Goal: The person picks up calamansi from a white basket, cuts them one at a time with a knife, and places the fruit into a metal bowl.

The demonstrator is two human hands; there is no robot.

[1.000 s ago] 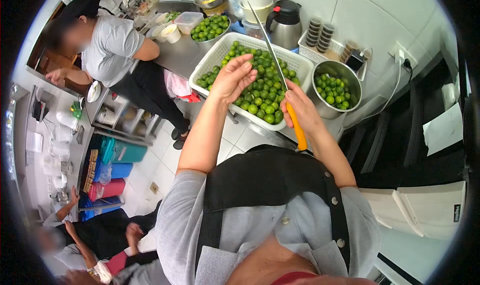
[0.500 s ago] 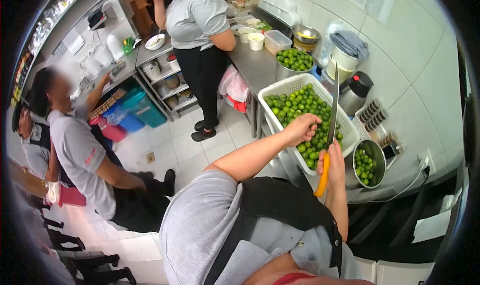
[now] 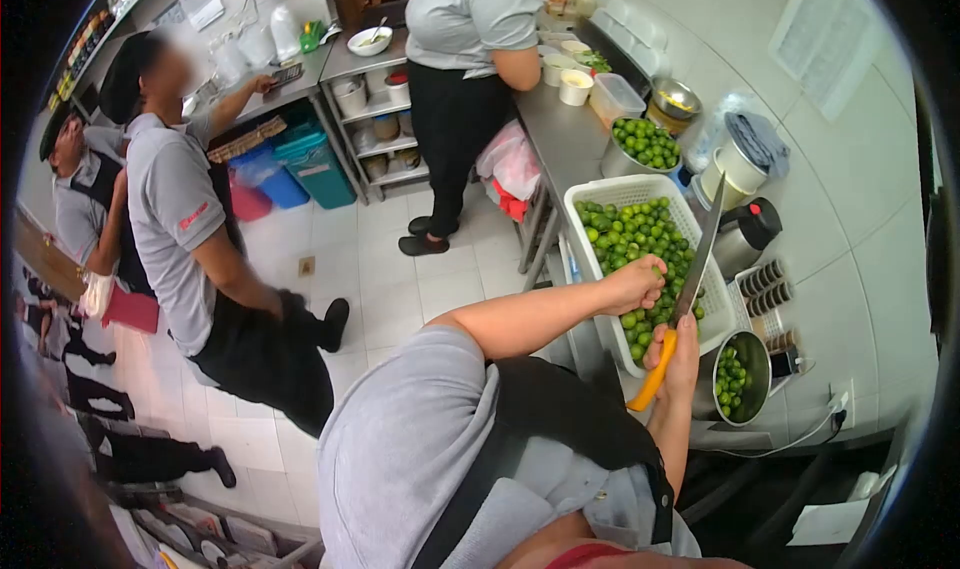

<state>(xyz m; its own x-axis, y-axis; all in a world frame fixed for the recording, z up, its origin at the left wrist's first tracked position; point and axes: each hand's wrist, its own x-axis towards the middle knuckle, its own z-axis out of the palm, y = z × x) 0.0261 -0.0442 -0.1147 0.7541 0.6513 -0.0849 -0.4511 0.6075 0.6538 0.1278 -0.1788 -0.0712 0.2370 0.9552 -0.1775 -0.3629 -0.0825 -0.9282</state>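
My right hand (image 3: 678, 357) is closed around the orange handle of a long knife (image 3: 701, 247), whose blade points up and away over the basket. Close beside it, my left hand (image 3: 634, 285) has its fingers curled, with a bit of a green lime (image 3: 657, 270) showing at the fingertips. Both hands are above the near part of a white plastic basket (image 3: 582, 191) that holds many green limes (image 3: 640, 231). Right of the basket, a steel pot (image 3: 762, 371) has more limes in its bottom.
Behind the basket, another steel pot (image 3: 617, 159) is heaped with limes. A thermos jug (image 3: 746, 235) and a cup rack (image 3: 768, 287) line the tiled wall. One co-worker (image 3: 470, 69) stands at the far counter, another (image 3: 185, 219) at the left.
The head view has shifted, so the basket and counter sit farther right. The knife leans more to the right. My left hand stays close beside it with curled fingers.
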